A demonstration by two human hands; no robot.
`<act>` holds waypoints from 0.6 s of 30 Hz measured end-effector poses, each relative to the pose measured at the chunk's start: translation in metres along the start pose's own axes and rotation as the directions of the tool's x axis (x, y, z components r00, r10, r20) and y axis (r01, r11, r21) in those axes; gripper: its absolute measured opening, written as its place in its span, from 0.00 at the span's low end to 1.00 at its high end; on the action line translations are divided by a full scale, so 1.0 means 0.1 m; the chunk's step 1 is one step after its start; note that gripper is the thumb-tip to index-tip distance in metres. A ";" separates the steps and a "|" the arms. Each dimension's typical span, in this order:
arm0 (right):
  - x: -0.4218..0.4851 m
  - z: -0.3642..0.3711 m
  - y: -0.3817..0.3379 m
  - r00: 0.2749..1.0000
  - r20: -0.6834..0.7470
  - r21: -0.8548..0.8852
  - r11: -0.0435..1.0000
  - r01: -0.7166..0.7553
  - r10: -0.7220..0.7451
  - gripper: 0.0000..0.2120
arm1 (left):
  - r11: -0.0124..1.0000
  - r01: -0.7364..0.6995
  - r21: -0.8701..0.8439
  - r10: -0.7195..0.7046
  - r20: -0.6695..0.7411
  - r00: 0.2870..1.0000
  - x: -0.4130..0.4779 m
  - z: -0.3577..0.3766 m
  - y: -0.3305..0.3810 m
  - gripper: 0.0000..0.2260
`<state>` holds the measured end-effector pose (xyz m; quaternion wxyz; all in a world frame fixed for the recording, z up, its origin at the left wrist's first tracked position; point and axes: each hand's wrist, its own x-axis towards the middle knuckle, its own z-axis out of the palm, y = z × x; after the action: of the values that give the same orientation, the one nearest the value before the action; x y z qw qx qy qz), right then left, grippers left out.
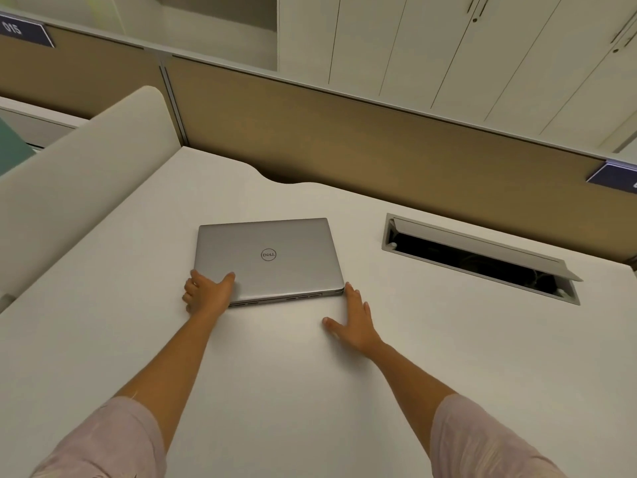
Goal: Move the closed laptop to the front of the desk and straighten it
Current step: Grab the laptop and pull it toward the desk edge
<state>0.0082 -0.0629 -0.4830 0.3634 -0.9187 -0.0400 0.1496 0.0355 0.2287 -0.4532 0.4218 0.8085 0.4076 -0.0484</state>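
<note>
A closed silver laptop (272,257) with a round logo on its lid lies flat on the white desk (275,374), toward the back, slightly skewed. My left hand (206,293) grips its near left corner, thumb on the lid and fingers curled around the edge. My right hand (351,322) rests flat on the desk with fingers spread; its fingertips touch the laptop's near right corner without holding it.
An open cable hatch (479,260) with a raised lid is sunk in the desk to the right of the laptop. A tan partition (379,139) runs along the back edge, a white curved divider (86,167) along the left. White cabinets stand behind.
</note>
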 end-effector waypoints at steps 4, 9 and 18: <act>0.07 -0.12 -0.07 0.998 0.026 0.236 0.969 -0.070 0.065 0.40 | 0.985 0.149 -0.086 -0.151 -0.021 0.988 -0.01 -0.05 0.16 0.40; 0.16 -0.19 -0.18 0.979 -0.029 0.458 0.873 -0.168 0.203 0.34 | 0.931 0.294 -0.215 -0.295 0.031 0.955 -0.04 -0.17 0.30 0.39; 0.15 -0.32 -0.17 0.949 -0.030 0.623 0.748 -0.228 0.314 0.29 | 0.898 0.377 -0.228 -0.342 0.180 0.922 -0.40 -0.18 0.29 0.43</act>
<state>0.0327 -0.0687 -0.4529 0.6173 -0.7548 0.1686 0.1442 0.0243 0.2083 -0.4060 0.5338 0.6520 0.5233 -0.1268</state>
